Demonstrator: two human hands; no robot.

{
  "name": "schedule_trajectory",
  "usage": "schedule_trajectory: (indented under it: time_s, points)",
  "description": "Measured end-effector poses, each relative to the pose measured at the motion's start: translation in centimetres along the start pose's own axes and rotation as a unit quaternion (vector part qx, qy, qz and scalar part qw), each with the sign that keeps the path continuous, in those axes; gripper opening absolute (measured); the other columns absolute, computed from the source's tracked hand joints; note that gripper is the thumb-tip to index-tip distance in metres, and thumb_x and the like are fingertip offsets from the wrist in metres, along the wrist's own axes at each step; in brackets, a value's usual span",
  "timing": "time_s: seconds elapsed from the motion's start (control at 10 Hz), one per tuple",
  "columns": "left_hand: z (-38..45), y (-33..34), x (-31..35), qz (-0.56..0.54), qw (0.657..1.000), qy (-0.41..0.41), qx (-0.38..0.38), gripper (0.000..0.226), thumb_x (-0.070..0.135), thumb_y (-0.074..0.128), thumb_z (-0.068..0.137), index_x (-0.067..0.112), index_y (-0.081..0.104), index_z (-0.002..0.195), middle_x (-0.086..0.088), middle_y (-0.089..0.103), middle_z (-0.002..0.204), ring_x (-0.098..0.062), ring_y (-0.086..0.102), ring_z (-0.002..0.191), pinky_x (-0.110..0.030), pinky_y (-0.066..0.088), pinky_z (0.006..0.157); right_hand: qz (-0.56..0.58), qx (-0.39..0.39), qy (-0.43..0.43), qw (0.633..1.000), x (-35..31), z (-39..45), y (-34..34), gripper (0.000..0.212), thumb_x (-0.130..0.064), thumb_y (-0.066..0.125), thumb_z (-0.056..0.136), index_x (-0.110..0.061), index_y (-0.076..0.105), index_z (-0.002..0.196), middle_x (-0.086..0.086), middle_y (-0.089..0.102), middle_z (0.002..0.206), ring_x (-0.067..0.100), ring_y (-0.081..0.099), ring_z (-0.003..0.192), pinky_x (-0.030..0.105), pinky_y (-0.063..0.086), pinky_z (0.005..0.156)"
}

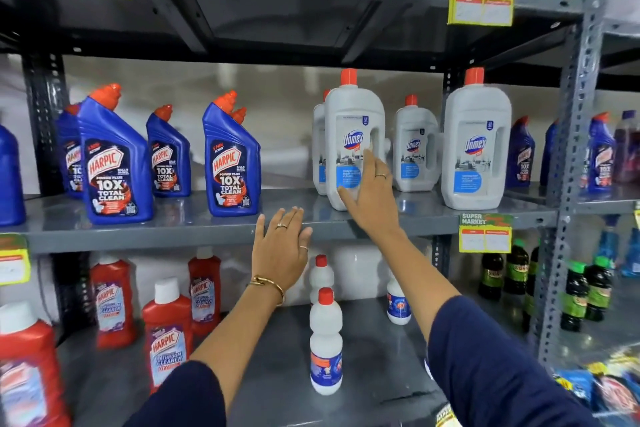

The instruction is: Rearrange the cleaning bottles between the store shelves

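Observation:
Several white Domex bottles with red caps stand on the middle shelf (194, 218). My right hand (370, 191) lies open against the front of the nearest Domex bottle (353, 114), fingers spread over its label, not closed around it. My left hand (282, 246) hovers open at the shelf's front edge, holding nothing. Another large Domex bottle (477, 142) stands to the right, with a smaller one (415, 146) behind. Blue Harpic bottles (231, 158) stand upright to the left on the same shelf.
On the lower shelf stand red Harpic bathroom cleaner bottles (168, 333), small white bottles with red caps (325, 340) and dark green-labelled bottles (575, 295). Yellow price tags (485, 234) hang from shelf edges. A grey upright post (568, 163) bounds the bay on the right.

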State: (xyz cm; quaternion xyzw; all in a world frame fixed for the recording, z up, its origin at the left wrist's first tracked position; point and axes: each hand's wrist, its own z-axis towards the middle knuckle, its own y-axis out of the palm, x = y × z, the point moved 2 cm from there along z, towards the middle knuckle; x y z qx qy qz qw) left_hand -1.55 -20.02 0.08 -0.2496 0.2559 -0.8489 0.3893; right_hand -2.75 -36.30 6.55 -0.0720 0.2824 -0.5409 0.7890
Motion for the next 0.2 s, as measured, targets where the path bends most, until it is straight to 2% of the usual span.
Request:
schedule_trajectory:
  time_s: [0.1, 0.2]
  points:
    - [0.1, -2.0, -0.2, -0.021, 0.999, 0.014, 0.046, 0.044, 0.027, 0.038, 0.095, 0.012, 0.034, 0.136, -0.010, 0.036, 0.147, -0.026, 0.025, 0.138, -0.047, 0.015, 0.114, -0.038, 0.021, -0.046, 0.998, -0.3, -1.3, -0.1, 0.070, -0.027, 0.058, 0.086, -0.004, 0.021, 0.141, 0.022, 0.030, 0.145, 0.036, 0.024, 0.134, 0.046, 0.030, 0.109]
    - [0.6, -4.0, 0.0, 0.018, 0.993, 0.033, 0.113, 0.047, 0.023, 0.042, 0.094, 0.008, 0.031, 0.137, -0.013, 0.035, 0.147, -0.030, 0.026, 0.138, -0.050, 0.025, 0.112, -0.087, 0.044, -0.077, 0.992, -0.6, -2.0, 0.1, 0.068, -0.030, 0.057, 0.087, -0.004, 0.025, 0.141, 0.023, 0.029, 0.147, 0.040, 0.023, 0.136, 0.051, 0.026, 0.111]
